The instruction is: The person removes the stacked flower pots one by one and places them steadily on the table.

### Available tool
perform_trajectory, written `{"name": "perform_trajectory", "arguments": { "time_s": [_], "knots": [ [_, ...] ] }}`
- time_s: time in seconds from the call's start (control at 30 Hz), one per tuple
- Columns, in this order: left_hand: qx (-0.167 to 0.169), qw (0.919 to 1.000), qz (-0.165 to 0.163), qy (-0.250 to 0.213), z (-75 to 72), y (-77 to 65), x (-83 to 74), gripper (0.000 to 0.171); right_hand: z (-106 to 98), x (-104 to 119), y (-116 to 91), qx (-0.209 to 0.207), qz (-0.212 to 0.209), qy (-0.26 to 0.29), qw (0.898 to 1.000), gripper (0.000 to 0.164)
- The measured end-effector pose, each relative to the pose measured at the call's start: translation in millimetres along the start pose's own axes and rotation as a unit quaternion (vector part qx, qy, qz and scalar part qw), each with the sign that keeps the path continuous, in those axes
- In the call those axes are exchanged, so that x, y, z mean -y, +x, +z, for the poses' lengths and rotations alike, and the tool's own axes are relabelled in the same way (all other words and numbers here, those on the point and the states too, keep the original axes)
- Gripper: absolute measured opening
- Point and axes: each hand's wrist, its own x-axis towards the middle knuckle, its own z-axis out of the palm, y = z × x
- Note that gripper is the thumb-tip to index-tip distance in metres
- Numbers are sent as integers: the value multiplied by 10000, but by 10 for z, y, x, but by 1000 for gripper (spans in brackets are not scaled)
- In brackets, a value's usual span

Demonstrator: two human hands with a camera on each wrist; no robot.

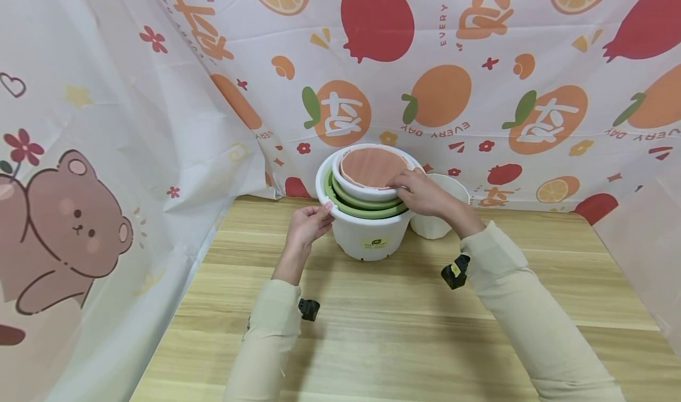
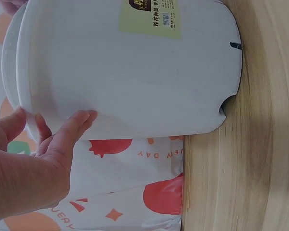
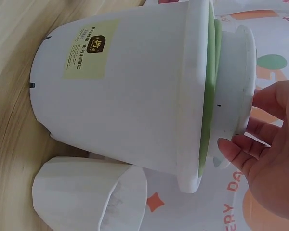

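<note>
A large white flowerpot [image 1: 357, 236] with a yellow label stands upright on the table. Nested in it are green pots [image 1: 367, 213], and above them a smaller white flowerpot [image 1: 367, 194] with an orange-brown round piece [image 1: 372, 167] inside its rim. My left hand [image 1: 308, 227] grips the large pot's rim at its left, thumb on top and fingers underneath along the wall. With my right hand [image 1: 424, 196] I hold the smaller white flowerpot by its right rim. In the right wrist view that pot [image 3: 229, 86] sticks up above the green rim [image 3: 208, 106].
Right beside the stack stands a white faceted pot [image 1: 433, 224], partly behind my right forearm. Patterned cloth [image 1: 444, 94] hangs close behind the stack, with more cloth at the left [image 1: 175, 124]. The wooden table [image 1: 383, 331] extends in front.
</note>
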Motion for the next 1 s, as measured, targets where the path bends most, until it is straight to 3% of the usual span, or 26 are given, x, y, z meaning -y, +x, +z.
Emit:
{"name": "perform_trajectory", "arguments": {
  "time_s": [1.0],
  "knots": [
    [-17, 10000, 7, -37, -12, -5, 0, 29, 11, 0, 11, -415, -165, 126, 9989, 26]
  ]
}}
